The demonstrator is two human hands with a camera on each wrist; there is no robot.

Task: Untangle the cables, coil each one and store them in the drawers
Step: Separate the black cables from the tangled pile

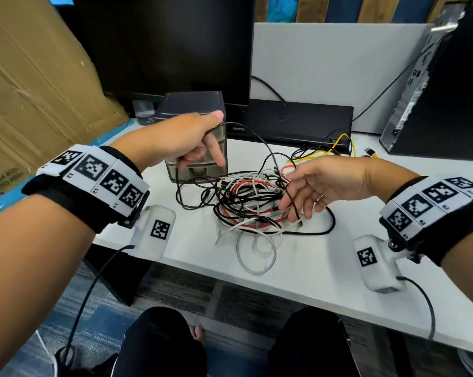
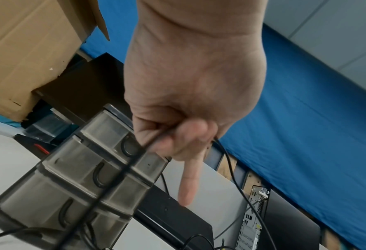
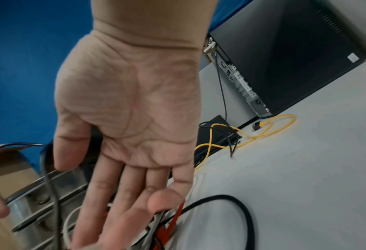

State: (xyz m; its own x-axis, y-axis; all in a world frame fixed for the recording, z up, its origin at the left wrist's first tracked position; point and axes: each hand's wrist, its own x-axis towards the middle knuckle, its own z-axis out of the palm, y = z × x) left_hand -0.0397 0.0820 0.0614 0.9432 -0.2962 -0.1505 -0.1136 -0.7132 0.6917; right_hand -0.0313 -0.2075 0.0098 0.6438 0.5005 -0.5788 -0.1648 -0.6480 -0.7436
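Note:
A tangle of black, white and red cables [image 1: 253,206] lies mid-table. My left hand [image 1: 200,148] is raised in front of the smoky drawer unit [image 1: 195,104] and grips a thin black cable [image 1: 253,134], index finger pointing down; in the left wrist view that hand [image 2: 178,140] curls round the cable [image 2: 122,170] before the drawers [image 2: 75,182]. My right hand [image 1: 298,202] hovers open over the tangle's right side, fingers spread among the strands; the right wrist view shows its open palm [image 3: 135,194] above red and white cables [image 3: 173,219].
A yellow cable [image 1: 336,148] lies at the back by a black box [image 1: 298,122]. A monitor [image 1: 170,47] stands behind the drawers, a computer tower [image 1: 442,85] at right, cardboard [image 1: 31,85] at left. A white loop [image 1: 257,254] nears the table edge [image 1: 229,278].

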